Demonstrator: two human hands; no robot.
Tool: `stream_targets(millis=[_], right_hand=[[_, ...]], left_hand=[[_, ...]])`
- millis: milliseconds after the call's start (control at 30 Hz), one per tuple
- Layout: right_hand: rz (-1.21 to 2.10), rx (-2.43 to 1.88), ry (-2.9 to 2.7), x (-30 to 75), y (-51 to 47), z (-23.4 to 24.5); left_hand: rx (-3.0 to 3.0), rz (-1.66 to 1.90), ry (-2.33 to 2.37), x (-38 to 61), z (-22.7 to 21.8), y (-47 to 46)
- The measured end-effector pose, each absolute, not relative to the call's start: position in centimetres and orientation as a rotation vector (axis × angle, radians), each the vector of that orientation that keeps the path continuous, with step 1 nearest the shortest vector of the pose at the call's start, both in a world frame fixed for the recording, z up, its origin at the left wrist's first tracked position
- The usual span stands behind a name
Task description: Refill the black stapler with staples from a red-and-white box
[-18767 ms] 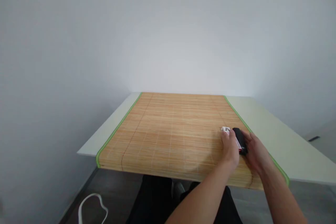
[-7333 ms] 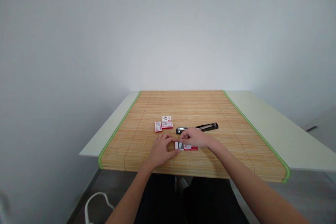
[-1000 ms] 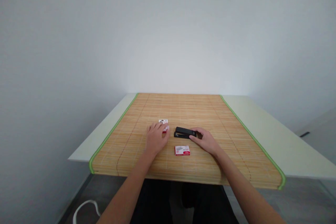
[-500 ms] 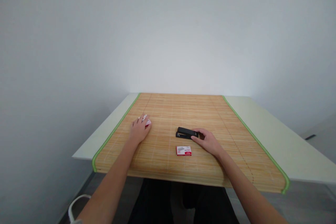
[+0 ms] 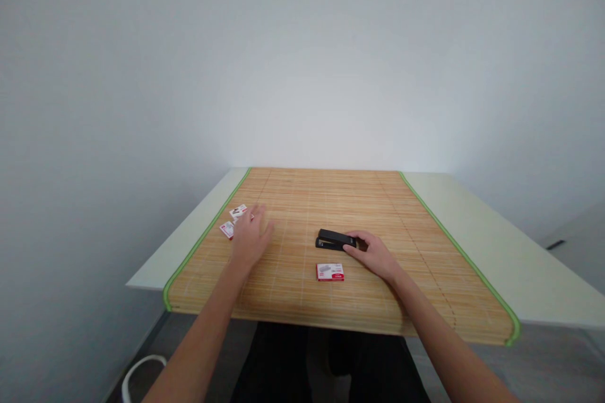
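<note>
My left hand [image 5: 250, 236] is over the left part of the bamboo mat with its fingers spread, a little blurred. Beside and partly beneath its fingers are small red-and-white boxes: one box [image 5: 237, 211] lies farther back, another box [image 5: 227, 228] nearer me. Part of the group is hidden by the hand. My right hand [image 5: 371, 252] grips the rear end of a black stapler [image 5: 334, 239] between thumb and fingers, and the stapler rests on the mat. In front of the stapler lies a red-and-white staple box [image 5: 329, 272], flat and untouched.
The bamboo mat [image 5: 326, 195] with green edging covers the middle of a white table [image 5: 491, 239] and hangs over its front edge. A plain wall [image 5: 321, 75] stands behind. Below on the left is a white cable or loop [image 5: 137, 362].
My left hand has lifted its fingers from the small box and spread them, and the boxes now show to its left. My right hand and the stapler have stayed put.
</note>
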State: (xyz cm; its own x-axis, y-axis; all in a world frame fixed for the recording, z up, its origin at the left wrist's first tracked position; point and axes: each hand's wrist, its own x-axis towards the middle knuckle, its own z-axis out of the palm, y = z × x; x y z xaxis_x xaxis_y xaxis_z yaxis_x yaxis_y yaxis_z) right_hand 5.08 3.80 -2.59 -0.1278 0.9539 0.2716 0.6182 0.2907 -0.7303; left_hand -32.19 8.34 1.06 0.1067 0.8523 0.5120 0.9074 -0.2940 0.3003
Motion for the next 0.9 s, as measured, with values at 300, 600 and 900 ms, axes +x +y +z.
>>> stream_targets(millis=[300, 600, 900], right_hand=[[0.616, -1.382, -1.833, 4.9, 3.8, -2.6], [0.604, -1.396, -1.823, 5.0, 3.9, -2.6], [0.594, -1.368, -1.832, 5.0, 3.9, -2.6]], left_hand=[[-3.098, -0.87, -1.124, -22.2, 0.2, -1.5], [-2.324, -0.682, -1.872, -34.7, 0.4, 8.0], [-1.982, -0.737, -2.016, -36.4, -0.7, 9.4]])
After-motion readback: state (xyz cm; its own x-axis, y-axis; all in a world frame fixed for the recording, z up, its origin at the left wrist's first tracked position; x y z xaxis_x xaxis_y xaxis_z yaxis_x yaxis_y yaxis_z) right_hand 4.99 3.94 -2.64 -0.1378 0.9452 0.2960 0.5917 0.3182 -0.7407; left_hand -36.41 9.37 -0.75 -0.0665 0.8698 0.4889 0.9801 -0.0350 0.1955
